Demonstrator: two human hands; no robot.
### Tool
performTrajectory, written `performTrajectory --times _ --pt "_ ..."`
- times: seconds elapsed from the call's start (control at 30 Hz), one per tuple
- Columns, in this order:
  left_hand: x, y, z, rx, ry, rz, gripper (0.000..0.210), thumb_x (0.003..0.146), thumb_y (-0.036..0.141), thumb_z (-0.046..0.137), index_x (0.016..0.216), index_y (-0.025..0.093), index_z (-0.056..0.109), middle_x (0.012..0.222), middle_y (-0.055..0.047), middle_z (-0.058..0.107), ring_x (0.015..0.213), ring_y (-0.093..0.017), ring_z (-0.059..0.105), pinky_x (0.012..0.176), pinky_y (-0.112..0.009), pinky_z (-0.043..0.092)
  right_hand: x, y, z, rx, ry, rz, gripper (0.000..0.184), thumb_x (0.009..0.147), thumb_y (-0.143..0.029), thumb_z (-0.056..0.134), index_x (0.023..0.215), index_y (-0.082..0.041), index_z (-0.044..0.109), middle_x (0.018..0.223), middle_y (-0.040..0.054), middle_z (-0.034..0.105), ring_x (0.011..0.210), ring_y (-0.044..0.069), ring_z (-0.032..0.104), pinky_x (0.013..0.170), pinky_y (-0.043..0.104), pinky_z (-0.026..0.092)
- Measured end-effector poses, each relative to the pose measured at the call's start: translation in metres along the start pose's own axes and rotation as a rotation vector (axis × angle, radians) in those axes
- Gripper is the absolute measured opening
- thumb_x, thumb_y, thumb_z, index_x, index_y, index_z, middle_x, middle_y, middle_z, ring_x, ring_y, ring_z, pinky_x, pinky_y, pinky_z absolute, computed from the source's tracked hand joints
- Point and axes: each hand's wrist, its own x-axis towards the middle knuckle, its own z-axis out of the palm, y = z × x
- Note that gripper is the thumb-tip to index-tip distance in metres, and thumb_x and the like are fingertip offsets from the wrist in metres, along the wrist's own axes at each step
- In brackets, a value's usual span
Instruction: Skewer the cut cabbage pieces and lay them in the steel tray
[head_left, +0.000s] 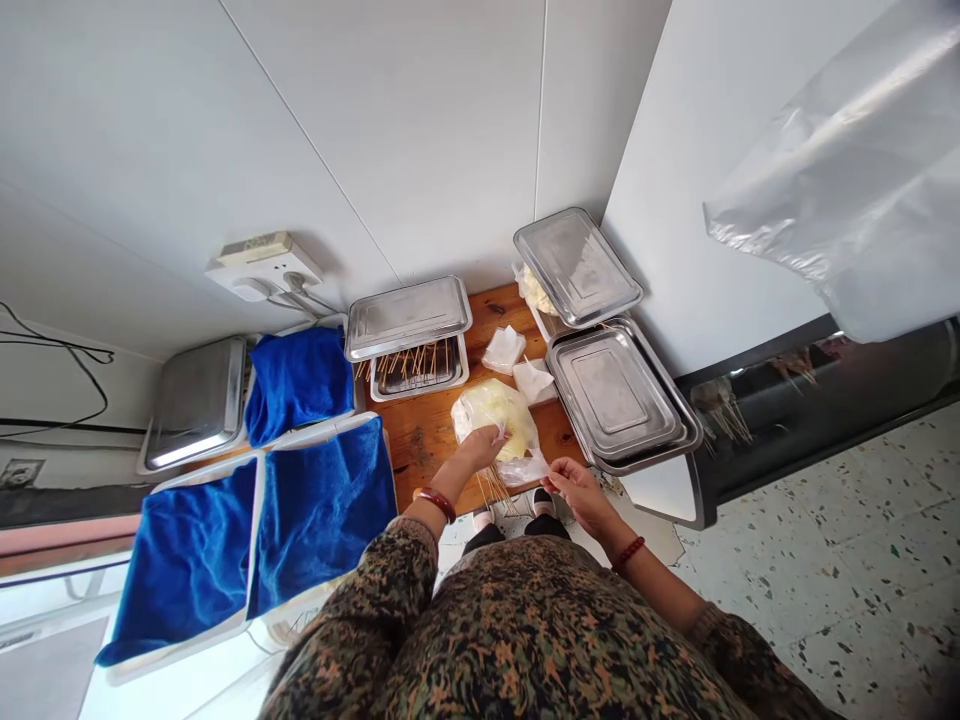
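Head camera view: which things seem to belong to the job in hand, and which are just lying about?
Likely in use:
clear plastic bag, left hand on it, right hand pinching its edge
thin sticks beside it

Seemingly just lying about:
blue cloths
socket block on the wall
hanging plastic sheet

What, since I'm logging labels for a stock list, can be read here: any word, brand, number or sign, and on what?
None: no readable text anywhere.
Plastic bag by the hands: no legible print.
Power strip on the wall: any marking is too small to read.
Small plate at the far left: too blurred to tell whether it bears text.
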Motion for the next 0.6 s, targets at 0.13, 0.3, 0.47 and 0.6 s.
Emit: performTrajectory --times 0.13,0.3,0.47,0.6 --pt "-0.004 0.002 0.004 -0.011 0.055 -0.031 0.02 0.083 0.036 0.06 0.075 0.018 0.067 0.079 -0.011 0.07 0.087 -0.024 0.066 0.078 -0.033 0.047 0.014 -0.012 -0.002 -0.089 0.027 -0.013 0.026 0.071 -0.04 0.069 0.085 -0.022 0.058 0.073 0.0 0.064 0.066 0.018 0.059 0.06 0.03 0.048" --pt "-0.028 0.006 -0.009 -0.126 -0.001 0.005 0.026 0.086 0.031 0.052 0.098 0.017 0.07 0.085 -0.007 0.073 0.077 -0.019 0.066 0.075 -0.03 0.049 0.017 -0.038 0.0 -0.161 0.02 -0.053 0.016 0.078 -0.037 0.061 0.072 -0.023 0.054 0.059 -0.0044 0.055 0.053 0.015 0.051 0.053 0.026 0.042" --pt "-0.055 0.019 -0.005 -0.217 -0.087 0.05 0.033 0.061 0.028 0.077 0.092 0.02 0.073 0.076 0.0 0.071 0.069 -0.016 0.062 0.068 -0.025 0.047 0.019 -0.079 0.009 -0.093 -0.094 -0.114 0.024 0.089 -0.045 0.051 0.082 -0.023 0.055 0.065 -0.0024 0.059 0.056 0.015 0.057 0.053 0.026 0.043" --pt "-0.06 0.029 0.008 -0.278 -0.031 0.025 0.02 0.065 0.035 0.075 0.065 0.017 0.066 0.054 0.004 0.058 0.053 -0.012 0.05 0.055 -0.023 0.039 0.028 -0.102 0.015 -0.029 -0.144 -0.143 0.028 0.088 -0.05 0.054 0.089 -0.022 0.055 0.074 -0.0001 0.061 0.061 0.015 0.058 0.053 0.025 0.044"
